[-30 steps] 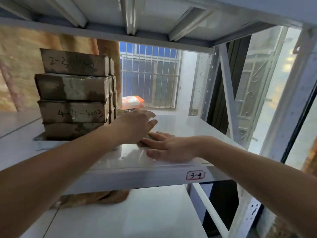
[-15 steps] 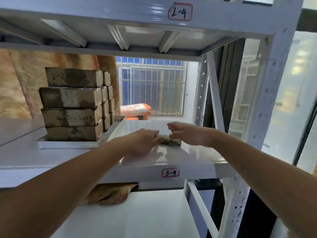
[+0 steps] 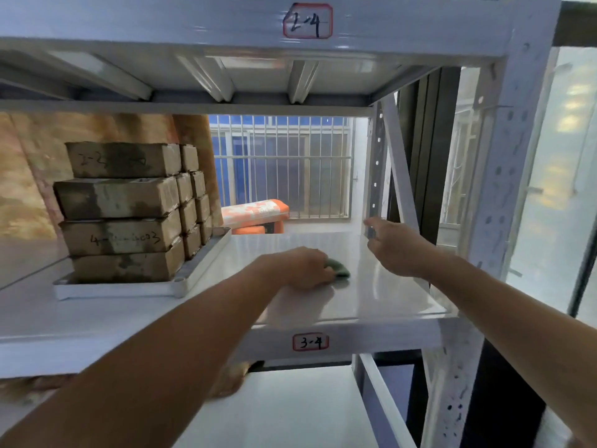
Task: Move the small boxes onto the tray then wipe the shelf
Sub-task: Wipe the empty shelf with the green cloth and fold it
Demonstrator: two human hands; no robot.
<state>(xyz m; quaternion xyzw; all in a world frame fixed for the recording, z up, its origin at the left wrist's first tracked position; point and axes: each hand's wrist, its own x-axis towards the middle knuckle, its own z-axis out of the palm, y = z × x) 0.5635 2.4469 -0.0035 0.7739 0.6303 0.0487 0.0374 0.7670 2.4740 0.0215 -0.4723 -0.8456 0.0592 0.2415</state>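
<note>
Several small brown cardboard boxes [image 3: 122,218] stand stacked on a white tray [image 3: 181,284] at the left of the white metal shelf [image 3: 381,295] labelled 3-4. My left hand [image 3: 300,268] presses a green cloth [image 3: 339,268] flat on the shelf surface, to the right of the tray. My right hand [image 3: 397,247] is raised off the shelf near the rear right upright, fingers loosely curled, holding nothing that I can see.
The upper shelf beam [image 3: 307,21] labelled 2-4 hangs close overhead. Perforated uprights [image 3: 504,189] and a diagonal brace [image 3: 400,176] bound the right side. A barred window [image 3: 281,166] and an orange object [image 3: 255,211] lie behind. A lower shelf [image 3: 274,412] sits beneath.
My right hand let go of the cloth and lifted away to the right toward the rear upright. My left hand stayed on the cloth. The camera view pulled back and upward.
</note>
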